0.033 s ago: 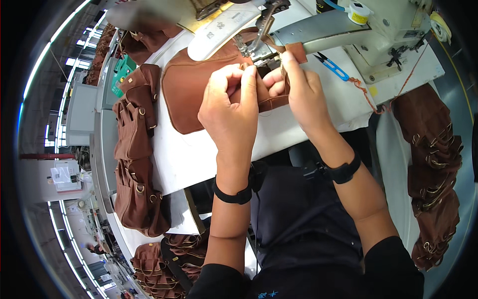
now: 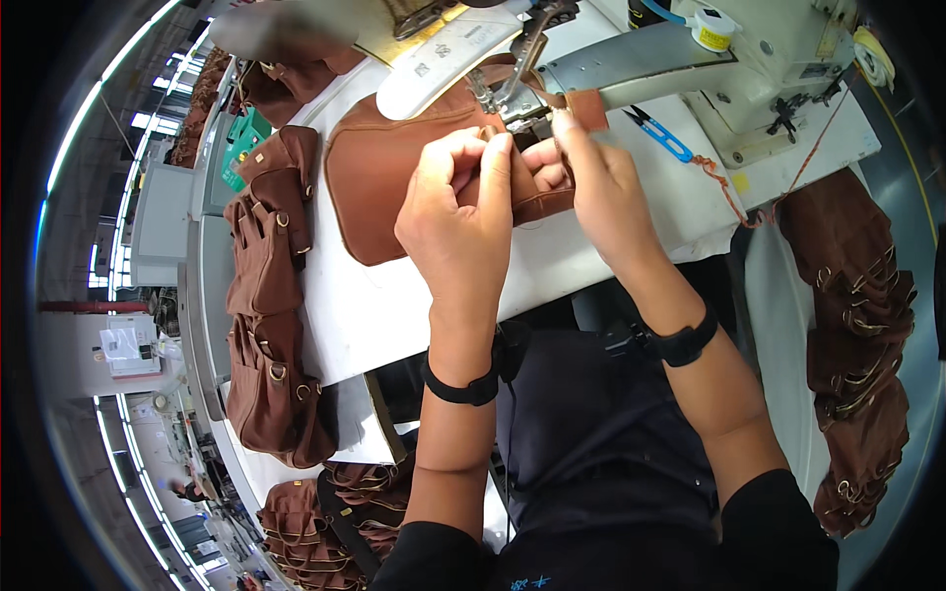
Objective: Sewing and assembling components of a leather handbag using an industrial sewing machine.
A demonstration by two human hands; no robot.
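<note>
The step in hand looked like feeding a seam: a flat, rounded brown leather panel lay on the white desk with its far right edge pushed under the needle and presser foot of a cream industrial sewing machine. The left hand was curled over the near edge of the panel, fingers bent and closed on the leather, thumb pressed against the folded part. The right hand pinched a narrow brown leather strap between forefinger and thumb, just beside the presser foot, holding it down on the panel. Both hands were touching each other at the seam, so how the leather sat between them could not be told.

A blue thread snip lay on the desk to the right of the hands, near a loose orange thread. A yellow-cored spool stood on the machine arm. Stacks of finished brown leather bags with metal rings lay along the left edge of the desk, and more hung at the right.

By my judgement, the next move would call for keeping strap and panel edge aligned while easing them under the foot, fingertips kept clear of the needle.
</note>
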